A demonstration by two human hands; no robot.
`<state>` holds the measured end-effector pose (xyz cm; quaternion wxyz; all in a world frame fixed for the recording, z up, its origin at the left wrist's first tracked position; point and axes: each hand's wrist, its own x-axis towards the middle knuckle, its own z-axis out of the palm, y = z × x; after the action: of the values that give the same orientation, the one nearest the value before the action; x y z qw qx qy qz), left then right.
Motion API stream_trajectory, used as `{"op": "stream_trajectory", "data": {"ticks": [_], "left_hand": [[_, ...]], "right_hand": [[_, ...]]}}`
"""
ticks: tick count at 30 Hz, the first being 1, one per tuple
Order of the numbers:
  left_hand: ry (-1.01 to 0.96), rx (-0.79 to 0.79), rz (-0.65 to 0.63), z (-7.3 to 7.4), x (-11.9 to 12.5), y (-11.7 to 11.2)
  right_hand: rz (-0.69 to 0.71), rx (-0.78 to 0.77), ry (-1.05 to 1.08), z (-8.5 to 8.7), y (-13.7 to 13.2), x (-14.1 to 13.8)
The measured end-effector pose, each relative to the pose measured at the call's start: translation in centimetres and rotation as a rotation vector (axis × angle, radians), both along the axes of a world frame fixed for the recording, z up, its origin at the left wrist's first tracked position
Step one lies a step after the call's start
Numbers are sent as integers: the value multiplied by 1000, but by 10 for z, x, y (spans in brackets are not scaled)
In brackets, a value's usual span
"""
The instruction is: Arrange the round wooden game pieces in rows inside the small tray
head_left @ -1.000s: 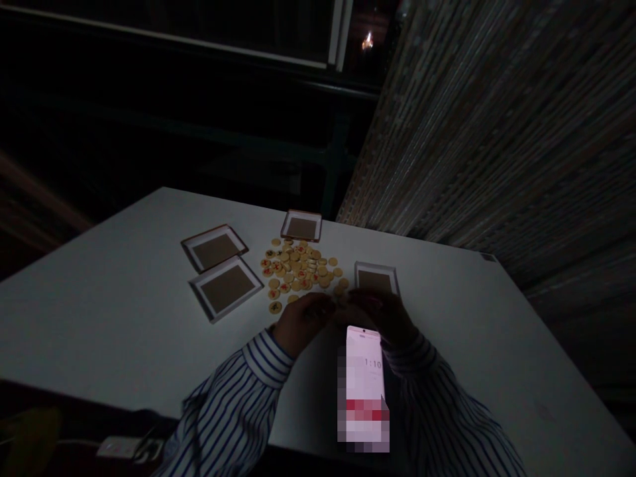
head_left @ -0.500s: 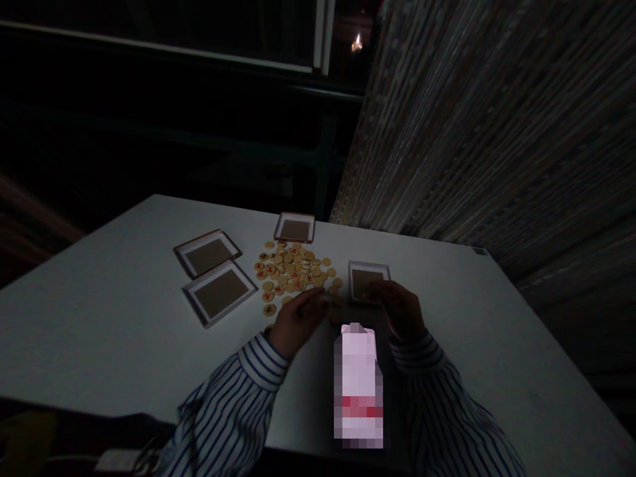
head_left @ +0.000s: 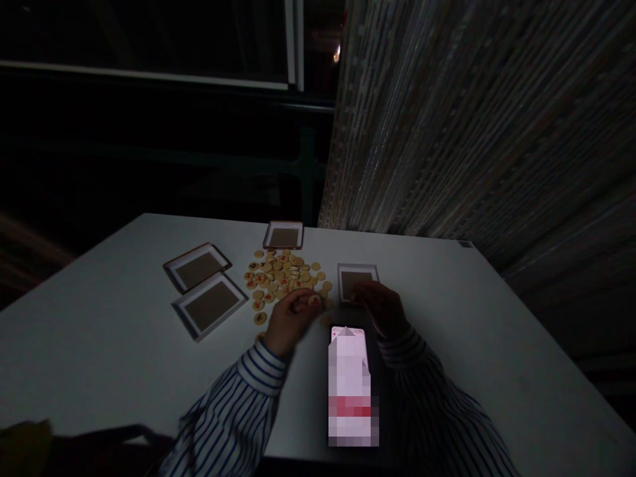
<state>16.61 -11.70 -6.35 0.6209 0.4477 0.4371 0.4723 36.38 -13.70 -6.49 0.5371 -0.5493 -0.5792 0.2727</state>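
My left hand [head_left: 289, 322] is closed at the fingertips on a round wooden Chinese chess piece [head_left: 314, 301], whose marked face shows. It hovers at the near right edge of a heap of similar Chinese chess pieces [head_left: 278, 270], several with red or black characters. My right hand [head_left: 383, 310] is over the near right corner of a shallow open box [head_left: 358, 267]. Its fingers are bent and drawn together. Whatever they hold, if anything, is too dark to make out. The hand hides part of the box's near side.
A lit phone [head_left: 349, 377] lies between my forearms on the white table [head_left: 119, 358]. Two more shallow trays, one brown-rimmed [head_left: 199, 248] and one white-rimmed [head_left: 197, 337], touch at the left. Another tray [head_left: 283, 224] is behind the heap. A bead curtain [head_left: 397, 132] hangs behind the table.
The view has shifted, so the table's things appear farther left. My left hand has turned so that the chess piece's face shows at its fingertips. My right hand stays over the right box.
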Motion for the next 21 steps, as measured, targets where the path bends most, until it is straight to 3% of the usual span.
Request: {"op": "stream_trajectory", "data": {"ticks": [14,21], "left_hand": [[-142,-58,-23,8,45,19],[-147,-88,-45,0,52,20]], "right_hand": [[-15,23,8,3,-2,2],[-28,97,-157,-4,1,5]]}}
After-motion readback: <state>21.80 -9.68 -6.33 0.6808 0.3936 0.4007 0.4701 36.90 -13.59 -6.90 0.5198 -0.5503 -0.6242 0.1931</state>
